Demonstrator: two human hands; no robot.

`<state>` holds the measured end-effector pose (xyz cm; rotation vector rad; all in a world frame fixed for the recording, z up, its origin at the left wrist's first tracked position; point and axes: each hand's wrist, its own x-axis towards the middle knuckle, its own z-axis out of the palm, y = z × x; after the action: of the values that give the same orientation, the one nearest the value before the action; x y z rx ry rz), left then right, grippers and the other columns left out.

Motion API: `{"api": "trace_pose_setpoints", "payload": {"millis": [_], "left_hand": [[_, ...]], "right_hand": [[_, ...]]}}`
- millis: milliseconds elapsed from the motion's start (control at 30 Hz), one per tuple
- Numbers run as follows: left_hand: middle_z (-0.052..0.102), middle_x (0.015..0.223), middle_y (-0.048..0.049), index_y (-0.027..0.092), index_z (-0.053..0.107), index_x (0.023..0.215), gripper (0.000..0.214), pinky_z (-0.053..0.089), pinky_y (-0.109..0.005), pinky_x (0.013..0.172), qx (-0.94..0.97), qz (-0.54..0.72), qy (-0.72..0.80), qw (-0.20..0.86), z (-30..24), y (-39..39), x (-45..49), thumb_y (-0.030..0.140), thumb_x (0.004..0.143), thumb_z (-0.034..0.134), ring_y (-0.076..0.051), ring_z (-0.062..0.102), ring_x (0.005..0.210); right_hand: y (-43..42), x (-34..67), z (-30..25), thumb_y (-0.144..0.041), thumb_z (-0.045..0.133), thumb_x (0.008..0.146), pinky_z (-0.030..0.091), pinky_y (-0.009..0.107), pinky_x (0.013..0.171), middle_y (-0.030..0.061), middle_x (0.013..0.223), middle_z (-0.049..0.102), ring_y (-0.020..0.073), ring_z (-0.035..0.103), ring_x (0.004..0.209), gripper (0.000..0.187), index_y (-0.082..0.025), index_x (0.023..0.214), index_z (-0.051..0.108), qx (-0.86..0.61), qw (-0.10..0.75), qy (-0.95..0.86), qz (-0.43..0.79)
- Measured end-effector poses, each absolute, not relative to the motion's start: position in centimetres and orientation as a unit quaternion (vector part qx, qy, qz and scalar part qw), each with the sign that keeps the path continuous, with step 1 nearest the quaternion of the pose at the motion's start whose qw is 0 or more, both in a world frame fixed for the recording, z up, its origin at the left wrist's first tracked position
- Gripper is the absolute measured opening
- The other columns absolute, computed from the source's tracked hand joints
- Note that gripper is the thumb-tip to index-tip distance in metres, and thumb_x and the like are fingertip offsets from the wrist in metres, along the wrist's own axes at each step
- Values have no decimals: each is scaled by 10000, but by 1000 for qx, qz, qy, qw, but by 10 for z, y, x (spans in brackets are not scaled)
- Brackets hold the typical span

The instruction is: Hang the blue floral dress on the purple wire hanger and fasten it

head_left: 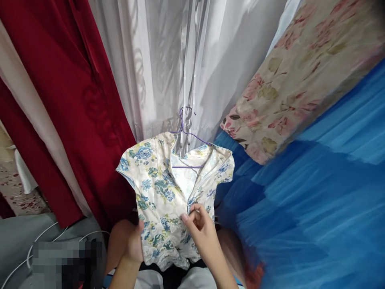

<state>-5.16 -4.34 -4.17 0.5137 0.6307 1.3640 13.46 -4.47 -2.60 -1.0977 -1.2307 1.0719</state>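
1. The flowered blouse (159, 188) hung on a purple wire hanger (182, 127), between the person's knees, its front turned up and its neck spread in a V, its hem just above the lap.
2. The right hand (198, 220) pinched the front at the foot of the V, thumb against fingertips. The left hand (136, 243) touched the blouse's left side edge with its thumb; its fingers were out of sight, so whether it gripped could not be told.
3. The likeliest trouble was puckering: the cloth looked thin and soft, and an uneven pull at the V could have bunched it or strained the seam there.
4. A shoulder could also have slid off the hanger's right end, where the collar already sat crooked, if the hands had tugged downward.
5. The hanger's hook sat among metal clips (189, 120) on white ribbons (184, 72); a sideways jerk might have set it swinging or tangled them.
6. Behind hung a white curtain (156, 60), with red cloth (60, 100) to the left, and a rose-patterned cloth (276, 100) and blue netting (300, 200) to the right.
7. At lower left, a white cable (29, 253) curved over a grey covering (18, 228), beside a blurred-out patch.
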Motion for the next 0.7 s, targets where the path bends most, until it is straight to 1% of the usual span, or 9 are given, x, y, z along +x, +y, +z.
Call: {"api": "trace_pose_setpoints", "payload": {"millis": [33, 67, 133, 200, 267, 333, 433, 567, 700], "left_hand": [[711, 1145, -136, 174, 696, 1127, 651, 491, -489, 994, 229, 593, 308, 708, -45, -46, -52, 421, 562, 904, -384, 599, 1174], [729, 1115, -130, 175, 693, 1143, 691, 493, -484, 995, 229, 575, 339, 708, -47, -48, -50, 345, 517, 931, -393, 606, 1172], [733, 1126, -110, 187, 641, 1236, 726, 494, -471, 1000, 226, 563, 398, 688, -49, -48, -46, 260, 566, 909, -365, 622, 1170], [719, 1173, -102, 204, 589, 1300, 716, 495, -443, 1004, 225, 591, 435, 641, -49, -43, -41, 260, 643, 868, -330, 631, 1172], [706, 1207, -93, 215, 580, 1308, 686, 486, -402, 1016, 243, 621, 450, 594, -48, -38, -39, 263, 677, 845, -304, 629, 1182], [692, 1237, -80, 221, 582, 1303, 646, 472, -367, 1031, 278, 637, 442, 566, -46, -33, -38, 262, 706, 825, -285, 617, 1201], [687, 1247, -62, 231, 588, 1290, 589, 482, -358, 1014, 301, 631, 417, 581, -41, -34, -36, 267, 739, 791, -281, 619, 1195], [737, 1123, -64, 216, 642, 1192, 548, 512, -361, 959, 248, 596, 446, 620, -33, -46, -29, 242, 670, 808, -297, 653, 1135], [755, 1038, -73, 206, 660, 1115, 546, 533, -383, 919, 197, 590, 464, 631, -27, -55, -26, 205, 595, 827, -311, 672, 1096]], "right_hand": [[-41, 131, -21, -438, 631, 902, 279, 245, 526, -64, 608, 401, 116, 360, 561, 260, -209, 899, 509, -466, 542, -539, 445], [-38, 128, -18, -430, 612, 915, 266, 247, 524, -65, 601, 382, 113, 345, 558, 264, -209, 838, 491, -468, 536, -552, 435], [-37, 124, -14, -424, 586, 931, 249, 254, 529, -63, 601, 346, 111, 317, 564, 319, -210, 742, 443, -470, 537, -563, 416], [-41, 124, -15, -417, 585, 932, 248, 260, 538, -59, 614, 331, 112, 300, 575, 353, -210, 700, 418, -474, 552, -556, 402], [-46, 125, -19, -410, 582, 933, 253, 263, 548, -54, 626, 329, 114, 297, 585, 367, -210, 681, 405, -474, 562, -548, 399], [-51, 127, -23, -405, 575, 938, 250, 264, 548, -54, 629, 321, 114, 290, 585, 365, -210, 681, 403, -471, 565, -541, 408], [-53, 129, -28, -416, 572, 939, 237, 262, 539, -54, 631, 329, 113, 284, 581, 320, -201, 728, 463, -467, 556, -530, 438], [-45, 131, -25, -445, 575, 934, 234, 253, 525, -58, 624, 347, 114, 293, 574, 261, -191, 879, 557, -473, 561, -508, 451], [-33, 132, -15, -454, 566, 934, 266, 252, 530, -45, 621, 402, 120, 352, 578, 276, -192, 847, 562, -460, 569, -519, 442]]}}
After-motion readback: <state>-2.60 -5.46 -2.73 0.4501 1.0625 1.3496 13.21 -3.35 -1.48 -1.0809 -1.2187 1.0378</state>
